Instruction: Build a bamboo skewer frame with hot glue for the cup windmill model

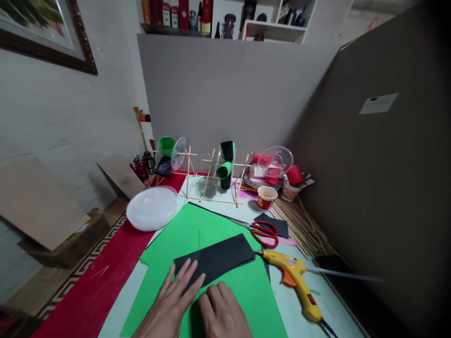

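A folded strip of black paper (225, 256) lies slantwise on a large green sheet (169, 244). My left hand (172, 298) rests flat on the strip's lower left end, fingers spread. Close beside it, my right hand (221, 310) is closed, its fingers curled down near the strip's lower edge. Whatever the right fingers pinch, if anything, is hidden. Dark material or shadow shows between the hands. Red-handled scissors (264, 234) lie past the strip's upper right, blades pointing left. A yellow glue gun (296, 277) lies at the right, its nozzle near the strip's right end.
Behind the sheet stands a stick frame (206, 178) carrying green and black paper cups. A white plastic lid (153, 206) sits at left; a red paper cup (267, 197) and bundled wooden sticks (303, 225) are at right. Grey panels (232, 94) enclose the back and right.
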A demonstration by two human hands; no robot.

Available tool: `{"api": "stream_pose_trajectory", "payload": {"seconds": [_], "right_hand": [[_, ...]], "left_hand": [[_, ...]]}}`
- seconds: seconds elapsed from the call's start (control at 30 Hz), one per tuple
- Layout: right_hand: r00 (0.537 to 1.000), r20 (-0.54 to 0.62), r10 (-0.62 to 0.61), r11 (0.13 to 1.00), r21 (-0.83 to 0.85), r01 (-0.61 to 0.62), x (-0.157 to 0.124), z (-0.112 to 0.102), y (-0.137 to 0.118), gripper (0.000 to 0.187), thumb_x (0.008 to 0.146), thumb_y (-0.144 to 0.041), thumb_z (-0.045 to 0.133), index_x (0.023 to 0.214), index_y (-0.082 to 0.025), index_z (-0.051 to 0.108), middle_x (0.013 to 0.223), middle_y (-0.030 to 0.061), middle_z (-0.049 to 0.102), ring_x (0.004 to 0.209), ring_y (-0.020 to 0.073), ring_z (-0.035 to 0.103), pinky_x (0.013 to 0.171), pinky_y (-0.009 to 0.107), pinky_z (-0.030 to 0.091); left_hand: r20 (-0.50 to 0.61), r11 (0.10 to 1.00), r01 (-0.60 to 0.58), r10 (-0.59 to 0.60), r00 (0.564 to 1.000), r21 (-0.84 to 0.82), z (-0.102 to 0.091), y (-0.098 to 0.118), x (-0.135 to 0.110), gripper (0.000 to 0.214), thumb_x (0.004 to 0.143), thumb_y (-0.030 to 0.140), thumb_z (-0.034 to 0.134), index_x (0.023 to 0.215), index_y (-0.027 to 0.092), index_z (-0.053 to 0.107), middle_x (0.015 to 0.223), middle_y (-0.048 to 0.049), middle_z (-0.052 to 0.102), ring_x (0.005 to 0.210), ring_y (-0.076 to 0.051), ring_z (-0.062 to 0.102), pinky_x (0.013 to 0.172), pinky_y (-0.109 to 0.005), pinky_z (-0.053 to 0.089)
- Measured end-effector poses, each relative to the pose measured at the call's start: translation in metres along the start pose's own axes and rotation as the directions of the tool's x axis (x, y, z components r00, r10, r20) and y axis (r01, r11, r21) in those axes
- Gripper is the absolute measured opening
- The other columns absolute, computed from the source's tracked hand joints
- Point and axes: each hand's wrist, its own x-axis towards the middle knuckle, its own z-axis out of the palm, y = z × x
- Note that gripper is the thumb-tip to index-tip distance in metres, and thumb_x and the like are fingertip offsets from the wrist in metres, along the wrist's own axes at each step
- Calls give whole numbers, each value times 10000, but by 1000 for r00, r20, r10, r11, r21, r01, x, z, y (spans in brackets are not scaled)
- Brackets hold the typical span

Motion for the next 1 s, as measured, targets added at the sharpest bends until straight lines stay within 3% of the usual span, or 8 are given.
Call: {"api": "stream_pose_trajectory", "payload": {"seconds": [0.2, 0.4, 0.53, 0.67, 0.83, 1.0], "right_hand": [[995, 98, -13, 1000, -24, 16, -2, -3, 4, 327, 997, -103, 379, 787, -206, 608, 674, 43, 565, 618, 199, 515, 584, 322, 472], [995, 103, 6, 1000, 5, -6, -5, -11, 2, 325, 1021, -133, 397, 736, -210, 535, 651, 18, 523, 601, 183, 481, 557, 300, 429], [989, 137, 57, 997, 35, -62, -1, -21, 0, 337, 1037, -128, 345, 865, -166, 632, 748, 46, 603, 646, 185, 522, 562, 300, 443], [993, 103, 65, 997, 23, -67, -5, -23, -7, 342, 1027, -116, 346, 1041, -108, 688, 880, 86, 700, 722, 202, 562, 634, 314, 495], [1000, 21, -19, 999, -28, 20, -24, -21, -14, 330, 1000, -136, 410, 1146, -78, 701, 1079, 140, 755, 972, 253, 632, 814, 345, 522], [996, 22, -89, 996, -19, 90, -29, -25, -10, 327, 984, -109, 414, 1142, -85, 700, 1055, 145, 772, 971, 250, 663, 828, 334, 513]], "left_hand": [[-21, 998, -8, 7, 1000, -61, -5, 2, 2, 862, 858, -12, 371, 1613, 330, 133, 1618, -49, 381, 1467, -240, 445, 1166, -509, 456], [-41, 996, 2, -6, 999, -84, 4, -1, -1, 880, 839, -50, 336, 1604, 358, 186, 1622, -25, 388, 1486, -223, 413, 1216, -501, 397], [-35, 997, 28, -31, 999, -75, 6, -2, -3, 872, 847, -58, 340, 1591, 383, 227, 1618, -6, 395, 1484, -207, 416, 1221, -478, 391], [16, 997, 48, -47, 999, -61, 4, -2, -5, 832, 880, -36, 345, 1593, 373, 219, 1638, -18, 366, 1502, -217, 387, 1216, -520, 384], [52, 994, 76, -72, 996, -82, -3, 2, -2, 889, 861, -77, 316, 1599, 391, 150, 1646, -23, 350, 1516, -216, 359, 1222, -554, 364], [42, 993, 69, -65, 997, -91, -15, 7, 1, 906, 862, -91, 299, 1597, 405, 113, 1636, -25, 361, 1514, -221, 350, 1181, -543, 417]]}}
